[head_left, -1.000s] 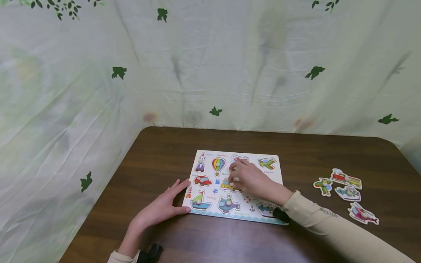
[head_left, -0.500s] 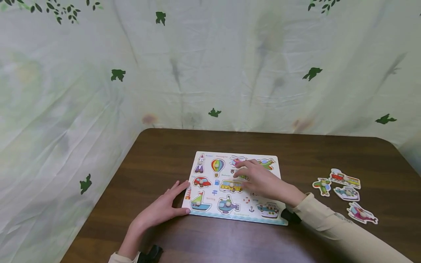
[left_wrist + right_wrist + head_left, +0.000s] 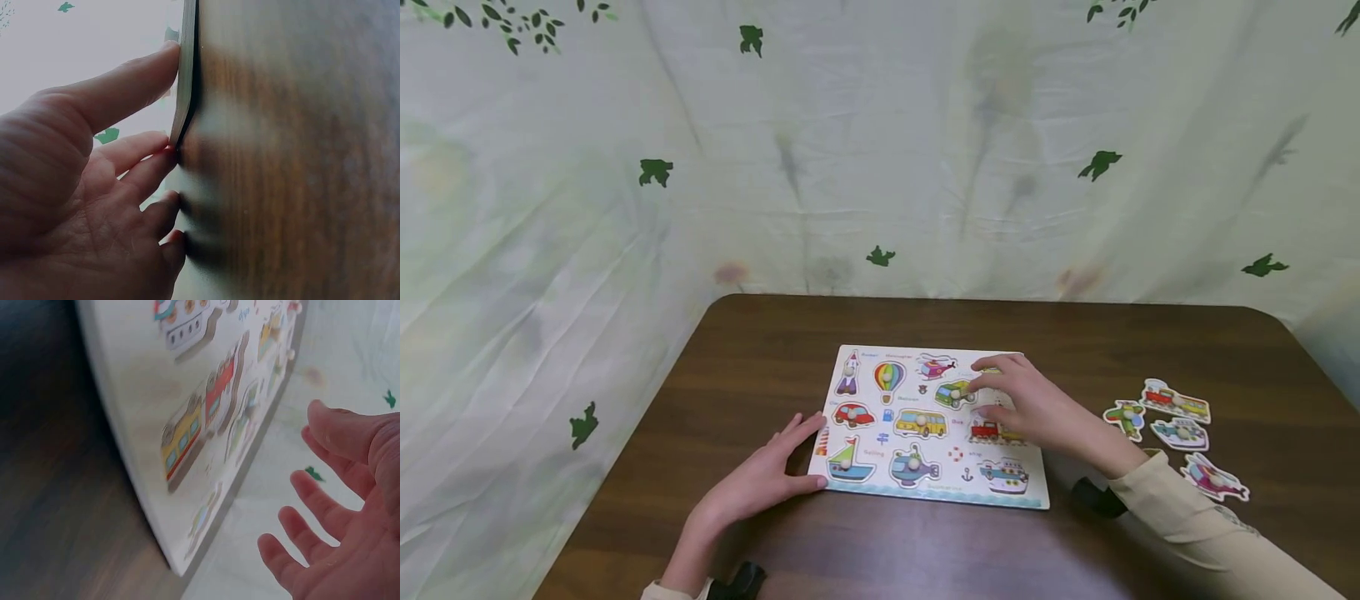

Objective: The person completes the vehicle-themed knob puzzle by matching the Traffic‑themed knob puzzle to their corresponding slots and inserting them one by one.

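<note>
A white wooden knob puzzle board (image 3: 880, 483) lies flat on the table. My left hand (image 3: 763, 475) rests at its left edge, and in the left wrist view the thumb (image 3: 140, 78) touches the board's side. Above the right part of the board hovers my right hand (image 3: 1037, 408), fingers spread and holding nothing. It partly covers the plane and train pictures. A yellow bus piece (image 3: 921, 423), a green jeep piece (image 3: 953, 395) and several other knobbed pieces sit in the board. The red and yellow train picture (image 3: 200, 419) shows in the right wrist view.
To the right on the table (image 3: 775, 333) lie loose pieces: a train (image 3: 1176, 402), a plane (image 3: 1125, 418), a ship (image 3: 1180, 433) and a helicopter (image 3: 1215, 477). A leaf-patterned cloth (image 3: 955, 167) hangs behind the table and to the left.
My right hand has moved right, from over the bus and jeep toward the board's right edge, uncovering both. The left hand keeps its place at the board. The view has shifted slightly.
</note>
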A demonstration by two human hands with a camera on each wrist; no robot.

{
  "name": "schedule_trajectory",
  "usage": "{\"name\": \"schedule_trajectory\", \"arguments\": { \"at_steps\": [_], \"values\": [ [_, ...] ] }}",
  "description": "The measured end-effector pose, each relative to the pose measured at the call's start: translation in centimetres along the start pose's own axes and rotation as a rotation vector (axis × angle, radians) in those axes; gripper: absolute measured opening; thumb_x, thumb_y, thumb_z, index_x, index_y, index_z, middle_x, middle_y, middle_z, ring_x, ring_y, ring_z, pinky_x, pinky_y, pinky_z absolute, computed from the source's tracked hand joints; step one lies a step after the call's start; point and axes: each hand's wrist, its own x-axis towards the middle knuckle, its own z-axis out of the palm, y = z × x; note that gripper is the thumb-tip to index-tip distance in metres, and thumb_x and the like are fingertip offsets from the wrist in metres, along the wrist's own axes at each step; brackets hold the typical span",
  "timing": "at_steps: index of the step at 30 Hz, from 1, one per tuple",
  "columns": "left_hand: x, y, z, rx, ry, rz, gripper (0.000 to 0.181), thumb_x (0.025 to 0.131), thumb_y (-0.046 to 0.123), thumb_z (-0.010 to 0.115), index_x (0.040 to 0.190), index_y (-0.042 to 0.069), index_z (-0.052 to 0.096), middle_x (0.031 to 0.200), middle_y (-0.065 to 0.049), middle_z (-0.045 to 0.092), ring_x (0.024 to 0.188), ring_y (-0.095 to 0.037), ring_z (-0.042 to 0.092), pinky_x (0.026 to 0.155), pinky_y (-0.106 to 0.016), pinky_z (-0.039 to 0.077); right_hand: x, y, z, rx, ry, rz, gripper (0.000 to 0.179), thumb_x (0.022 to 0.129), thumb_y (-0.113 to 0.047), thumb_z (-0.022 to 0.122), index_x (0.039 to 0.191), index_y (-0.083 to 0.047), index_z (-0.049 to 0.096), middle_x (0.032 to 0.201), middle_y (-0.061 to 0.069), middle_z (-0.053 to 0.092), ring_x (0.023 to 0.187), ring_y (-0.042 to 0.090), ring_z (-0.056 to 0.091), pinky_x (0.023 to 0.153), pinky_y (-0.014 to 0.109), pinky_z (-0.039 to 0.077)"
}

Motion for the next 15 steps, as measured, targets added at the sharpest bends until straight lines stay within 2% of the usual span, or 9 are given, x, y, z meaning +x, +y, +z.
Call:
{"name": "schedule_trajectory", "arguments": {
  "at_steps": [11, 15],
  "values": [
    [0.0, 0.1, -0.2, -0.006, -0.005, -0.008, 0.087, 0.082, 0.043, 0.078, 0.155, 0.023, 0.034, 0.161, -0.015, 0.021, 0.146, -0.045, 0.007, 0.112, -0.066, 0.011, -1.7, 1.6, -1.8, -0.046, 0.036, 0.066, 0.03, 0.084, -0.012, 0.079, 0.114, -0.011, 0.072, 0.132, 0.014, 0.056, 0.123, 0.036, 0.043, 0.095, 0.052, 0.044],
    [-0.1, 0.1, -0.2, -0.006, -0.004, 0.005, 0.086, 0.083, 0.042, 0.078, 0.155, 0.022, 0.034, 0.161, -0.013, 0.022, 0.146, -0.044, 0.007, 0.112, -0.066, 0.011, -2.4, 2.3, -2.4, -0.055, 0.057, 0.066, 0.029, 0.083, -0.009, 0.078, 0.112, -0.011, 0.071, 0.131, 0.015, 0.056, 0.123, 0.037, 0.043, 0.097, 0.054, 0.042]
  ]
}}
